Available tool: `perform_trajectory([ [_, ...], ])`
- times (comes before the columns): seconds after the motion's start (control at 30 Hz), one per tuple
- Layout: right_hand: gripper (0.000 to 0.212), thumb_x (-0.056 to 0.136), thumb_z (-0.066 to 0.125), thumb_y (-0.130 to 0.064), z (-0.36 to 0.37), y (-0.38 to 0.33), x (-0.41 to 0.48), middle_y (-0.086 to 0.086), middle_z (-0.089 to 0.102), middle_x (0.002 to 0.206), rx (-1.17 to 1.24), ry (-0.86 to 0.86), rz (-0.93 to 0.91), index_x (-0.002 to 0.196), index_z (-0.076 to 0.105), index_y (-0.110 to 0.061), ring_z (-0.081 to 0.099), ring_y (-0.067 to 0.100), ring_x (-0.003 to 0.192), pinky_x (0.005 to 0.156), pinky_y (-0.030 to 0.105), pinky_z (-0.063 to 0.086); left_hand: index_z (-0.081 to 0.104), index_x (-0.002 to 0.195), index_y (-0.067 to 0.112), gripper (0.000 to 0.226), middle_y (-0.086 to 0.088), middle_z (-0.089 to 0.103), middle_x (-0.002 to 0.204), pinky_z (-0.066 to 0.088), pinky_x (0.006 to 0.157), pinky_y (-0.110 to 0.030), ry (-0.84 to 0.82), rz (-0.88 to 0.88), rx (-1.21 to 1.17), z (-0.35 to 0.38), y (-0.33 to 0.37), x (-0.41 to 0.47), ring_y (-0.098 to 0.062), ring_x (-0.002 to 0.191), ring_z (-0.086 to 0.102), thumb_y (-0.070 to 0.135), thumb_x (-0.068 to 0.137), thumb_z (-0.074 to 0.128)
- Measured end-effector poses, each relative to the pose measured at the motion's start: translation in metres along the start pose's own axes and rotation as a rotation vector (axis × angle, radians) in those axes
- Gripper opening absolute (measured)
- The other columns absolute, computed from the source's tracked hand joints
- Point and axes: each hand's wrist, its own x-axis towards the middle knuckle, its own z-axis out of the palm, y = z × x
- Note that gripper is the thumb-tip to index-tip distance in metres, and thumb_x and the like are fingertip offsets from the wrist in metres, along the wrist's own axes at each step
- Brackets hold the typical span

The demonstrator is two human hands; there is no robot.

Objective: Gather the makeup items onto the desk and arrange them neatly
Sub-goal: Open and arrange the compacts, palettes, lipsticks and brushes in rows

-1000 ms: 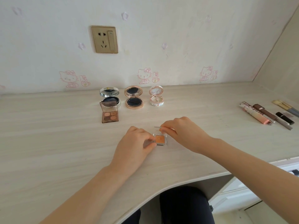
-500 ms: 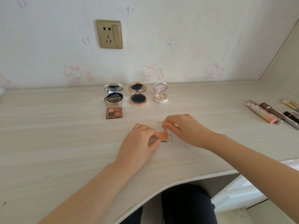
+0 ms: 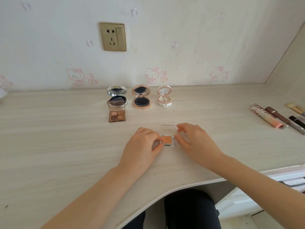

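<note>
Compact [image 3: 167, 140]: prob light, fragile lid [image 3: 168, 129] (open); L hand [image 3: 142, 146] pinches base, R hand [image 3: 196, 141] loose beside; grip 2 base edges.

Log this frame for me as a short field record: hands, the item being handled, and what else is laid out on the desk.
left hand: pinches left edge of orange eyeshadow
right hand: at its right side, contact unclear
lid: clear, open
back row: silver compact, rose-gold compact, white compact, all open
palette: open, in front of silver compact
far right: tubes, brushes
</note>
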Motion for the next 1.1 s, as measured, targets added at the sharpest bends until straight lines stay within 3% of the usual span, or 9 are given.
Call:
perform_trajectory([
  [0.13,0.045,0.092,0.056,-0.032,0.008,0.000,-0.018,0.001,0.058,0.126,-0.054,0.047,-0.048,0.130,0.052,-0.010,0.045,0.022,0.122,0.100,0.027,0.035,0.071,0.090,0.021,0.009,0.013,0.065,0.089,0.044,0.079,-0.020,0.016,-0.008,0.024,0.001,-0.001,0.000,-0.007,0.097,0.050,0.025,0.082,0.071],
  [0.27,0.032,0.087,0.064,-0.026,0.016,-0.002,-0.017,0.003,0.063,0.114,-0.058,0.083,-0.157,0.114,0.062,-0.008,0.054,0.026,0.110,0.091,0.037,0.049,0.070,0.087,0.020,0.008,0.012,0.066,0.091,0.047,0.081,-0.026,0.028,0.017,0.039,0.002,-0.003,0.002,-0.009,0.100,0.051,0.023,0.080,0.072],
  [0.43,0.027,0.089,0.061,-0.025,0.024,-0.005,0.003,0.002,0.062,0.114,-0.033,0.087,-0.162,0.111,0.064,-0.011,0.054,0.023,0.111,0.092,0.033,0.047,0.069,0.091,0.020,0.007,0.011,0.068,0.099,0.044,0.086,-0.023,0.026,0.010,0.123,0.003,-0.014,0.009,-0.010,0.115,0.050,0.023,0.086,0.066],
  [0.57,0.028,0.091,0.057,-0.027,0.030,-0.012,0.026,0.002,0.061,0.116,-0.011,0.058,-0.152,0.114,0.062,-0.012,0.051,0.022,0.114,0.094,0.030,0.044,0.069,0.083,0.020,0.004,0.010,0.070,0.087,0.051,0.075,-0.026,0.050,0.054,0.241,-0.002,-0.029,0.022,-0.014,0.106,0.059,0.019,0.080,0.072],
  [0.83,0.033,0.094,0.050,-0.031,0.041,-0.024,0.070,0.002,0.055,0.124,-0.035,-0.032,-0.131,0.120,0.058,-0.013,0.044,0.022,0.120,0.097,0.031,0.039,0.070,0.075,0.018,0.009,0.007,0.069,0.074,0.054,0.074,-0.031,0.045,0.045,0.348,-0.012,-0.054,0.048,-0.018,0.092,0.063,0.017,0.072,0.079],
  [0.97,0.034,0.094,0.049,-0.032,0.046,-0.028,0.086,0.002,0.054,0.124,-0.035,-0.064,-0.115,0.121,0.056,-0.013,0.043,0.022,0.121,0.098,0.032,0.039,0.071,0.069,0.019,0.014,0.009,0.069,0.069,0.048,0.080,-0.030,0.077,0.034,0.451,-0.014,-0.060,0.056,-0.019,0.090,0.067,0.020,0.065,0.084],
  [1.1,0.033,0.095,0.048,-0.032,0.049,-0.030,0.096,0.004,0.053,0.123,-0.035,-0.080,-0.119,0.120,0.056,-0.012,0.044,0.025,0.118,0.096,0.034,0.040,0.070,0.064,0.019,0.016,0.009,0.067,0.064,0.029,0.080,-0.026,0.129,0.025,0.523,-0.016,-0.062,0.061,-0.019,0.084,0.067,0.021,0.061,0.086],
])
